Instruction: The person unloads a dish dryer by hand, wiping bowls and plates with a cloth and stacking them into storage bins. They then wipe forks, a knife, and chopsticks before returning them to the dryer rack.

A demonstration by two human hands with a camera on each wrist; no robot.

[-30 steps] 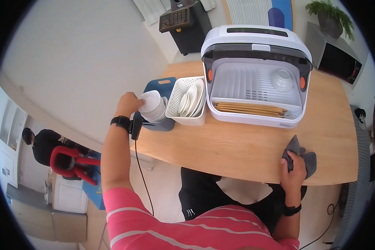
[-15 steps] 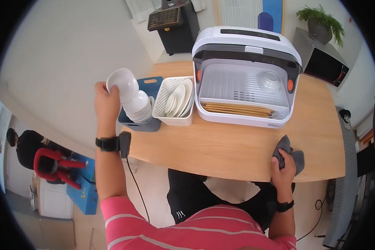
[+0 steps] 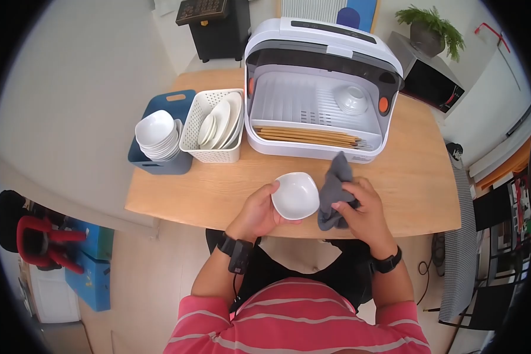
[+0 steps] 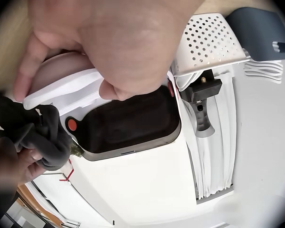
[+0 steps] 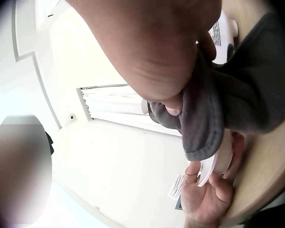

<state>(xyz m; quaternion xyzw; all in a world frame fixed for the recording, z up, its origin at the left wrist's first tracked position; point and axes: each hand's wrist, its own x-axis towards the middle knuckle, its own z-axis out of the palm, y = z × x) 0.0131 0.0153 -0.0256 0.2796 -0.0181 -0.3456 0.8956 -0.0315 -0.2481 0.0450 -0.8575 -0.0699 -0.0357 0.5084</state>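
My left hand (image 3: 258, 211) holds a white, rounded-square bowl (image 3: 295, 196) by its side, thumb at the rim, mouth facing up, near the table's front edge. In the left wrist view the bowl's rim (image 4: 61, 85) shows below the palm. Just right of the bowl, my right hand (image 3: 364, 212) grips a bunched dark grey cloth (image 3: 335, 197). The cloth (image 5: 247, 85) hangs from the fingers in the right wrist view, overlapping the bowl there. A stack of white bowls (image 3: 158, 134) stands in the blue basket (image 3: 153, 166) at the left.
Beside the blue basket is a white perforated basket (image 3: 218, 156) of white plates. A white dish cabinet (image 3: 312, 152) with its lid raised holds chopsticks (image 3: 307, 137) and a bowl (image 3: 351, 100). A microwave (image 3: 428, 79) with a potted plant (image 3: 428, 38) stands behind, right.
My left hand lifted a bowl off the stack in the blue basket and brought it right, to the table's front. My right hand raised the cloth and moved left, up beside the bowl.
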